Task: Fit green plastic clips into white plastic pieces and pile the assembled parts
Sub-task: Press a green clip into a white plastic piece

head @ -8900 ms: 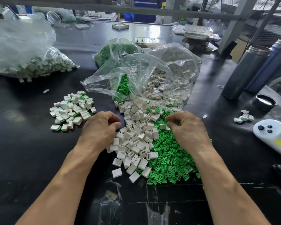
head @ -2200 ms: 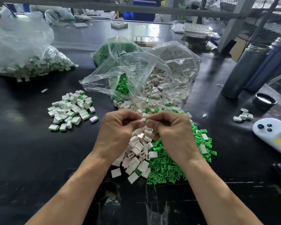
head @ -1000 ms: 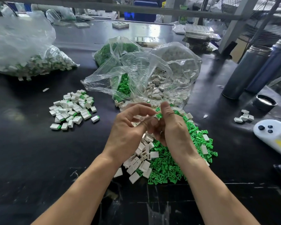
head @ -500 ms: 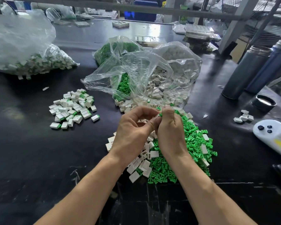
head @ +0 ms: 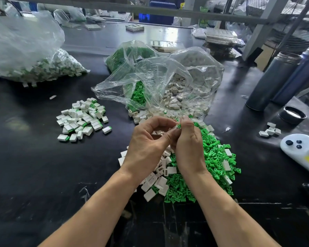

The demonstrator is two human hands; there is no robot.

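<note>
Both hands rose; green clip (head: 179, 126) pinched between them.

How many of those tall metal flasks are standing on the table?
2: a grey flask at the right edge of the black table, and a blue flask right beside it, partly cut off by the frame.

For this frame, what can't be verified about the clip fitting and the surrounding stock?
- Head view: whether the green clip is seated in a white piece; the left hand and right hand cover the joint.
- White pieces under both hands: hidden.
- Big bag at left: cut by the frame edge, contents blurred by plastic.
- White device at right: cut by the edge.
</note>
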